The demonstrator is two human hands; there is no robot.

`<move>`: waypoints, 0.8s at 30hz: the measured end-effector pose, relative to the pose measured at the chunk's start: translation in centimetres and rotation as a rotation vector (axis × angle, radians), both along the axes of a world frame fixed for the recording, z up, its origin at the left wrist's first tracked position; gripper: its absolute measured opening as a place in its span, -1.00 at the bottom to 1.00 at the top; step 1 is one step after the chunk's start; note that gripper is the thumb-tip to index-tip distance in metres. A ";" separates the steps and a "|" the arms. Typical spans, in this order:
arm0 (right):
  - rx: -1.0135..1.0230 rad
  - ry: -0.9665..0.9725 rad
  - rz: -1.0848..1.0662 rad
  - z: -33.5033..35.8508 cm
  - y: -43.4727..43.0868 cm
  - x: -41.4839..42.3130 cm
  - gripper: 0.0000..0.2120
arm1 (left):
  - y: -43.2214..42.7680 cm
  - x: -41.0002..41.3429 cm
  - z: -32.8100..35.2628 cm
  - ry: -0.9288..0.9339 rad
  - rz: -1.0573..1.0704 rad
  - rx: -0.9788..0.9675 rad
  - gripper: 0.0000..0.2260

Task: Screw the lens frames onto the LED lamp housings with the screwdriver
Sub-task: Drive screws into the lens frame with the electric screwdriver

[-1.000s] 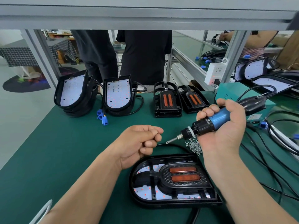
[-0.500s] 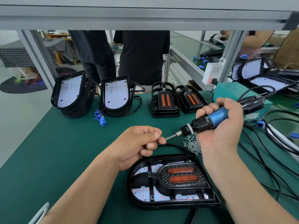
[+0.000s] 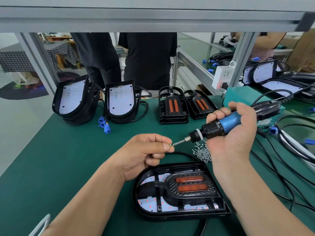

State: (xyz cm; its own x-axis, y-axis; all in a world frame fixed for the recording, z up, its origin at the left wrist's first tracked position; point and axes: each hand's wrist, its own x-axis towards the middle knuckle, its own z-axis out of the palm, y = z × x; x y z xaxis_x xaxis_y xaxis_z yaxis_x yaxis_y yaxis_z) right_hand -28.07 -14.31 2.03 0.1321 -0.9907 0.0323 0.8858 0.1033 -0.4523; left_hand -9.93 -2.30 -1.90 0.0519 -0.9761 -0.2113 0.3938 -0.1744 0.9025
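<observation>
Steel screw (image 3: pixel 171 145), pinched in my left grip (image 3: pixel 144 150), meets the electric screwdriver (image 3: pixel 221 124) clasped in my right grip (image 3: pixel 235 133). Loading step; next, I judge, seat it squarely in the lens frame (image 3: pixel 187 184).

White power strip (image 3: pixel 222 75), teal box (image 3: pixel 238 95), green table (image 3: pixel 59 159)

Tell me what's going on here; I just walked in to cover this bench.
A person is mid-assembly. The right hand holds a blue and black electric screwdriver; the left hand pinches a small silver screw against its bit tip. Below, on the green bench mat, lies a black lamp housing with a black, orange-lensed lens frame seated in it, a pile of loose silver screws beside it. No screw is being driven yet.
</observation>
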 end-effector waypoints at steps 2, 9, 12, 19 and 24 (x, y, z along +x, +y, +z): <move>-0.003 -0.001 0.001 0.0 0.0 0.0 -0.92 | 0.0 -0.1 0.0 -0.006 0.006 0.007 -0.86; -0.017 0.016 0.003 -0.2 -0.1 0.2 -0.91 | 0.1 -0.2 0.2 -0.018 -0.001 0.008 -0.88; -0.016 0.022 0.006 -0.3 -0.1 0.2 -0.90 | 0.1 -0.3 0.3 -0.028 0.003 0.013 -0.88; -0.053 0.082 -0.001 -0.5 0.0 0.4 -0.86 | -0.2 -0.5 0.0 -0.093 0.081 0.009 -0.87; -0.037 0.151 -0.020 -0.7 -0.1 0.9 -0.73 | -0.3 -0.2 -0.2 -0.159 0.147 -0.004 -0.86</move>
